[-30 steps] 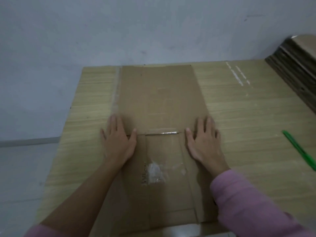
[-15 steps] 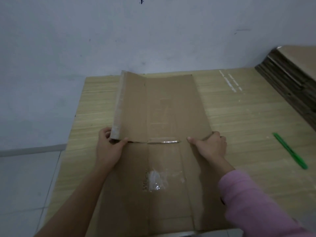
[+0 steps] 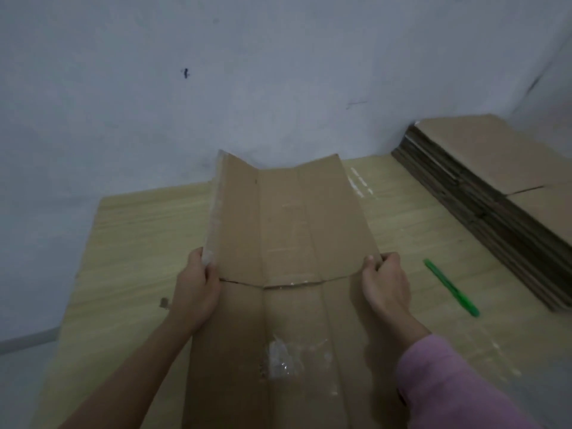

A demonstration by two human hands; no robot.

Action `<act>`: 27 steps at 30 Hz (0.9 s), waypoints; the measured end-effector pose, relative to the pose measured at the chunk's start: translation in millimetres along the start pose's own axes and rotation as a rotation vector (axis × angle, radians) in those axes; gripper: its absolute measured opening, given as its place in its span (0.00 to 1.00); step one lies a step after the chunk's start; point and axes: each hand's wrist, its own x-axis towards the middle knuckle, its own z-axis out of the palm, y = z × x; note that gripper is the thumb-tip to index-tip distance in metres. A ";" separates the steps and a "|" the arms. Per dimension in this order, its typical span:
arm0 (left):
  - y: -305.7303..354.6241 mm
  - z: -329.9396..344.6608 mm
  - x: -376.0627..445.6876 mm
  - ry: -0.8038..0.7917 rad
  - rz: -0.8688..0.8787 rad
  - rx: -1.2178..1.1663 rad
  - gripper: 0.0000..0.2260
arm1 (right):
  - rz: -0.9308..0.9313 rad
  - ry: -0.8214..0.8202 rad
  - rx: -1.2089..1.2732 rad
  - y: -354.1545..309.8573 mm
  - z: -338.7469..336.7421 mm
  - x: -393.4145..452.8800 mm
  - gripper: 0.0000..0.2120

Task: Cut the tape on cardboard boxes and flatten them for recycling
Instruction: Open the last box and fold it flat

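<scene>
A flat cardboard box (image 3: pixel 294 274) lies on the tabletop (image 3: pixel 130 243). The left hand (image 3: pixel 196 292) grips its left edge, and the right hand (image 3: pixel 385 283) pinches its right edge. The far half tilts up. A green pen (image 3: pixel 450 287) lies right, by a far cardboard stack (image 3: pixel 495 193).

A light wooden table (image 3: pixel 130 243) carries a flattened brown cardboard box (image 3: pixel 297 351) at its centre, a green pen-shaped tool (image 3: pixel 450 287) to the right, and a stack of flattened cardboard boxes (image 3: pixel 495 193) at the far right.
</scene>
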 end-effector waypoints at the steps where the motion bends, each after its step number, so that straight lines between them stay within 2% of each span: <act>1: 17.3 6.2 1.5 0.018 0.030 -0.017 0.12 | -0.007 0.018 0.014 1.9 -13.4 11.5 0.15; 8: 143.7 77.6 11.2 0.057 0.174 -0.161 0.12 | -0.050 0.184 0.117 35.0 -129.1 99.1 0.15; 16: 291.4 183.8 -0.6 -0.014 0.245 -0.278 0.10 | -0.096 0.327 0.061 107.3 -272.6 201.7 0.18; 21: 357.8 245.2 -6.4 -0.030 0.291 -0.326 0.13 | -0.107 0.390 -0.004 140.4 -325.1 255.5 0.17; 27: 405.7 316.9 15.5 -0.052 0.243 -0.332 0.13 | -0.100 0.409 -0.052 173.9 -351.5 332.9 0.17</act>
